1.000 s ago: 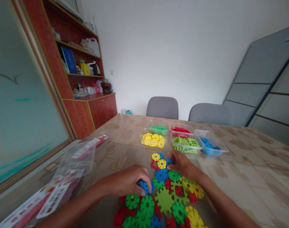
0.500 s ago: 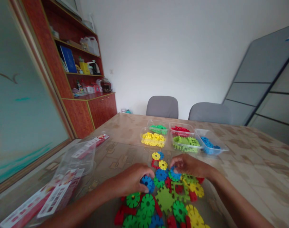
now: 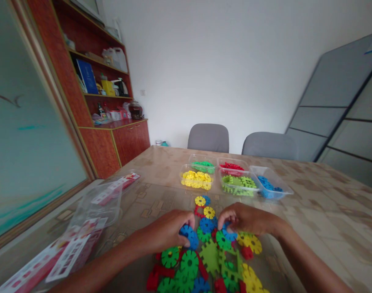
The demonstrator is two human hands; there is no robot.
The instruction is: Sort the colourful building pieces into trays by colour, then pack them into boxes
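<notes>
My left hand [image 3: 179,228] is closed in a pinch around blue notched discs [image 3: 189,237], which appear to overlap. Thumb and fingers of my right hand [image 3: 239,219] grip another blue disc [image 3: 229,232]; a green disc [image 3: 223,241] sits against it, and I cannot tell whether the two are joined. Between the hands lie a blue disc [image 3: 206,224] and a green one [image 3: 203,235]. Nearer me are a lime-green toothed plate [image 3: 210,255], a lime-green square frame [image 3: 231,262], green discs [image 3: 189,263], red connector pieces [image 3: 164,272] and yellow discs [image 3: 250,278].
Clear tubs hold yellow discs [image 3: 196,180], green pieces [image 3: 203,166], red pieces [image 3: 231,167], lime-green squares [image 3: 239,184] and blue discs [image 3: 268,185]. A clear lid [image 3: 97,203] and printed cards [image 3: 77,248] lie left. Grey chairs [image 3: 208,137] stand behind the table.
My right hand has moved slightly down with its blue disc, and the green disc beside it shows more. The lime-green frame has shifted toward me. My left hand keeps its grip.
</notes>
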